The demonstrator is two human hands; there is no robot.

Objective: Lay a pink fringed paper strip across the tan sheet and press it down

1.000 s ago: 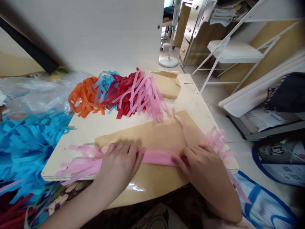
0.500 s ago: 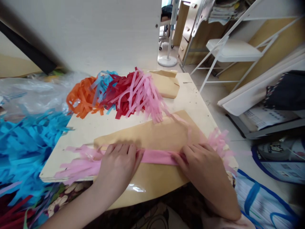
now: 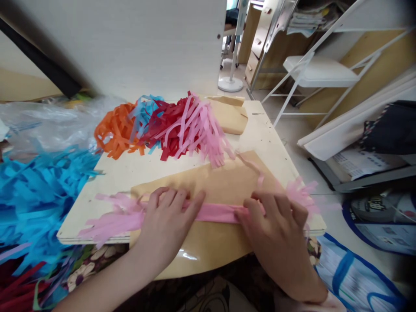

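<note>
A strip of pink tissue paper (image 3: 217, 213), folded narrow in the middle, lies across a sheet of brown paper (image 3: 214, 184). Its ends are cut into fringes (image 3: 112, 223), one spreading out on each side. My left hand (image 3: 165, 221) grips the left part of the strip, fingers curled over it and thumb stretched toward the middle. On the right part, my right hand (image 3: 276, 229) has its thumb against the near edge and bent fingers over the far edge. The stretch of strip between the hands shows; the parts under my palms are hidden.
Orange (image 3: 117, 132), red (image 3: 173, 125) and pink tissue tassels (image 3: 209, 134) lie at the back of the wooden board (image 3: 113, 173). Beside them is a folded brown paper (image 3: 230, 117). Blue fringed tissue (image 3: 48, 186) is heaped at left. A white folding chair (image 3: 321, 71) stands at right.
The fingers of both hands have lifted and spread a little along the strip, and the left thumb has swung up. The view has shifted slightly.
</note>
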